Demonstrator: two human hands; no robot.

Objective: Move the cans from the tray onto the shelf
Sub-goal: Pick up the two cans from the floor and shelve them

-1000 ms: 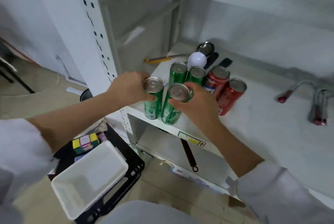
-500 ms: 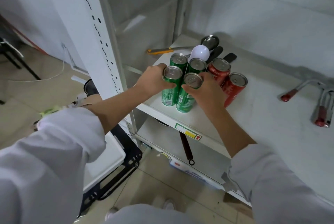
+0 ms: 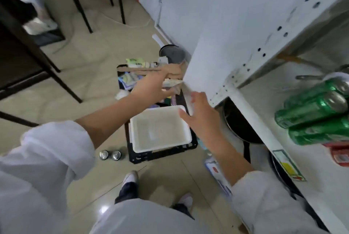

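The white tray (image 3: 137, 143) sits on a black crate on the floor and holds no cans. Several green cans (image 3: 311, 109) stand on the white shelf (image 3: 264, 101) at the right edge, with a red can (image 3: 340, 153) partly visible below them. Two more cans (image 3: 110, 155) stand on the floor just left of the crate. My left hand (image 3: 151, 87) hovers above the far side of the crate, fingers spread and holding nothing. My right hand (image 3: 203, 116) is open over the tray's right rim, also holding nothing.
The black crate (image 3: 162, 155) under the tray also holds packets and small items at its far end. A dark pan (image 3: 172, 54) lies on the floor beside the shelf post (image 3: 207, 63). Black pans hang under the shelf. A dark table frame (image 3: 28, 50) stands at left.
Both hands have let go of the green cans, left on the shelf, and swung down and left toward the tray. The view has turned from the shelf to the floor.
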